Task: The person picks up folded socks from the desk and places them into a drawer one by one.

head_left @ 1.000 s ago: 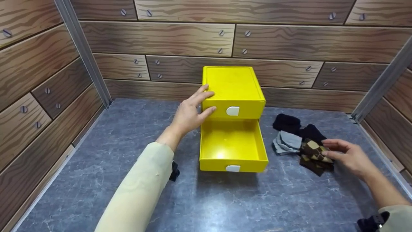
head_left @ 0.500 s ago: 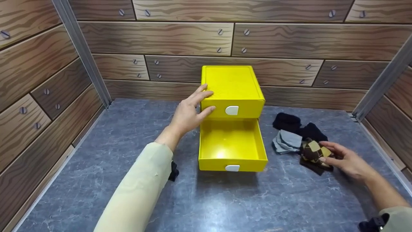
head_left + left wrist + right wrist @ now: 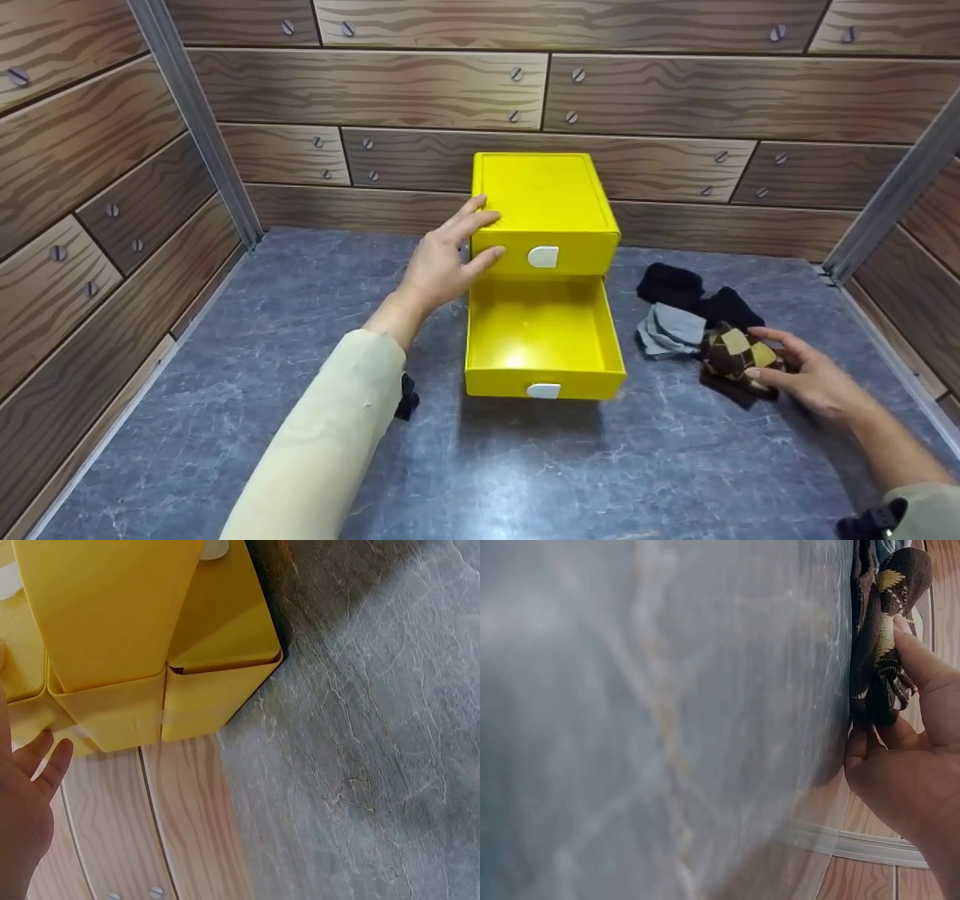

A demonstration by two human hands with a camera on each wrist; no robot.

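A yellow two-drawer box (image 3: 544,202) stands at the back middle of the grey table. Its lower drawer (image 3: 543,341) is pulled out and holds nothing; the wrist view shows the yellow box (image 3: 142,652) from the side. My left hand (image 3: 442,259) rests with straight fingers on the box's top left corner, beside the white handle (image 3: 542,257) of the upper drawer. To the right, my right hand (image 3: 802,367) grips a brown and tan argyle sock (image 3: 735,352), thumb and fingers curled round it. The right wrist view shows the argyle sock (image 3: 885,652) pinched against the table.
A grey sock (image 3: 670,330) and black socks (image 3: 686,292) lie in a pile right of the drawer. Wood-pattern walls enclose the table (image 3: 300,315) on three sides, with metal posts (image 3: 191,112) in the corners.
My right hand has curled round the argyle sock and bunched it up. The left hand has stayed on the box.
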